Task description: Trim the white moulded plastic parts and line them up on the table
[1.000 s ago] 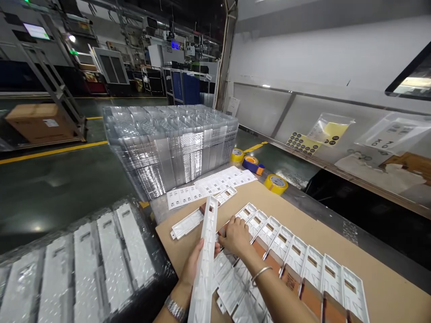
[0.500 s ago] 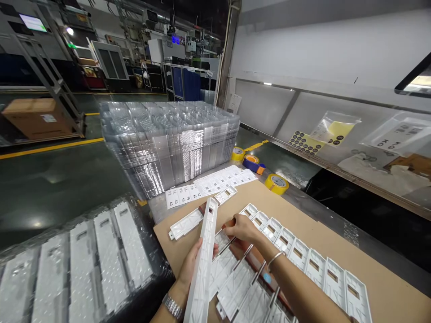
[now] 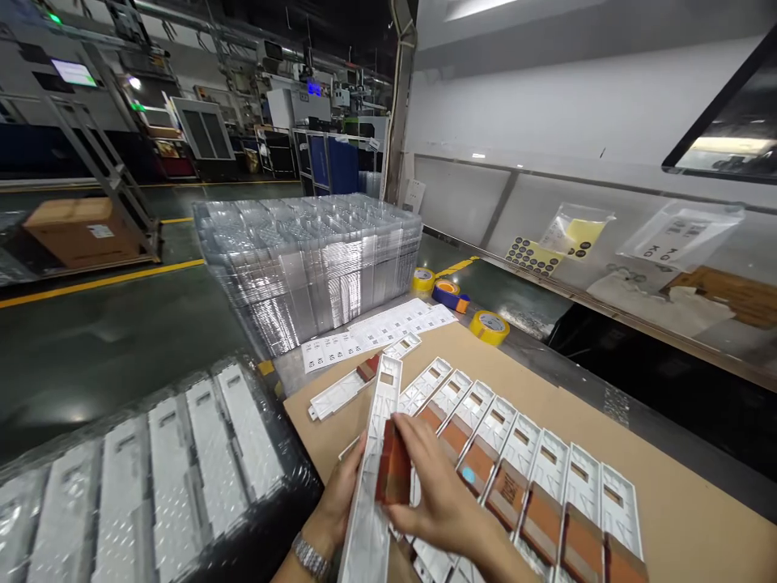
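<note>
**A:** What does the left hand have?

**B:** The left hand point(image 3: 338, 502) has its grip closed around a long white plastic frame point(image 3: 367, 518), which runs up at a tilt over the table's cardboard sheet point(image 3: 685, 486).

**A:** And the right?

**B:** The right hand point(image 3: 446, 490) pinches a brown block point(image 3: 393, 465) between thumb and fingers, over the frame's face. I can't tell whether the block touches the frame.

**A:** What lies near them?

**B:** Just beyond the hands, a row of white frames point(image 3: 534, 461) lies side by side on the sheet, with brown inserts point(image 3: 541, 522) in their lower parts. To the left, a single white frame point(image 3: 340, 395) lies at an angle.

**A:** Further out?

**B:** Printed label sheets point(image 3: 380, 334) lie past the sheet's far edge, near a yellow tape roll point(image 3: 489, 327) and a blue-and-orange tape roll point(image 3: 451, 296). Behind them stands a tall stack of clear plastic trays point(image 3: 307, 267). On the left, a plastic-wrapped stack of white panels point(image 3: 163, 486) sits beside the table.
</note>
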Demonstrator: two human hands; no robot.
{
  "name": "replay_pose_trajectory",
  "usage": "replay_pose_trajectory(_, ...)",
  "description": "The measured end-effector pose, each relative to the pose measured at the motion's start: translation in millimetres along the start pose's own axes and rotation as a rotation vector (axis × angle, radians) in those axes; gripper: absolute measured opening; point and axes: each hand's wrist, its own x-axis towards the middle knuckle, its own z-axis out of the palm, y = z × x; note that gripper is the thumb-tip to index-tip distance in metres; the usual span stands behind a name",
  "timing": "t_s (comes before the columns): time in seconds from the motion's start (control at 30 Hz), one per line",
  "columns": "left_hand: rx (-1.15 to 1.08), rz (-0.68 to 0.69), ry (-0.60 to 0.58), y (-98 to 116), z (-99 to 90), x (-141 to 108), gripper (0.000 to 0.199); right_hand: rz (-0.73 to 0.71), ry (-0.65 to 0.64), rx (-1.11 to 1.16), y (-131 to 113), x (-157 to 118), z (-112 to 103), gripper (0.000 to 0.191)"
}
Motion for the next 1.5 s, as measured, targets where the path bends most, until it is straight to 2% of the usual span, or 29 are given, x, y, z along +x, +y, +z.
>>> replay_pose_trajectory(0.07, 0.016, 0.043, 0.029, -7, 0.0, -11, 0.036, -0.089, 0.057, -0.095, -13, -8, 17, 0.087)
replay_pose_trajectory(0.17, 0.054, 0.107, 0.108, -16, -0.9, -27, 0.028, -0.097, 0.086, -0.195, -20, -14, 30, 0.089)
replay_pose_trajectory(0.27, 0.099, 0.15, 0.185, -23, -1.9, -40, 0.026, -0.112, 0.073, -0.245, -23, -19, 31, 0.09)
replay_pose_trajectory(0.4, 0.16, 0.197, 0.203, -26, -1.8, -51, 0.034, -0.178, 0.05, -0.23, -29, -28, 30, 0.09)
replay_pose_trajectory(0.6, 0.224, 0.189, 0.27, -28, -6.7, -58, 0.037, -0.155, 0.141, -0.161, -33, -38, 35, 0.087)
replay_pose_trajectory(0.7, 0.248, 0.199, 0.288, -30, -7.6, -61, 0.038, -0.176, 0.14, -0.17, -34, -40, 39, 0.086)
replay_pose_trajectory(0.77, 0.276, 0.222, 0.224, -29, -5.3, -63, 0.039, -0.175, 0.141, -0.174, -35, -40, 42, 0.086)
replay_pose_trajectory(0.87, 0.373, 0.284, -0.023, -26, 0.4, -68, 0.044, -0.169, 0.172, -0.158, -38, -41, 43, 0.086)
replay_pose_trajectory(0.93, 0.432, 0.317, -0.142, -24, 3.7, -72, 0.046, -0.168, 0.177, -0.119, -41, -44, 42, 0.085)
replay_pose_trajectory(1.0, 0.463, 0.312, -0.175, -22, 6.1, -77, 0.047, -0.119, 0.126, -0.016, -42, -48, 39, 0.084)
replay_pose_trajectory(1.07, 0.516, 0.312, -0.185, -21, 7.8, -82, 0.048, 0.017, 0.145, 0.13, -42, -51, 38, 0.079)
replay_pose_trajectory(1.2, 0.628, 0.321, -0.207, -25, 7.8, -88, 0.05, 0.384, 0.402, 0.338, -45, -43, 51, 0.06)
replay_pose_trajectory(1.27, 0.656, 0.328, -0.23, -27, 4.6, -89, 0.052, 0.484, 0.484, 0.384, -49, -35, 61, 0.06)
replay_pose_trajectory(1.4, 0.754, 0.387, -0.178, -33, -6.5, -87, 0.052, 0.522, 0.585, 0.385, -56, -23, 75, 0.057)
replay_pose_trajectory(1.5, 0.73, 0.376, -0.138, -36, -15.9, -83, 0.051, 0.504, 0.545, 0.299, -51, -20, 82, 0.054)
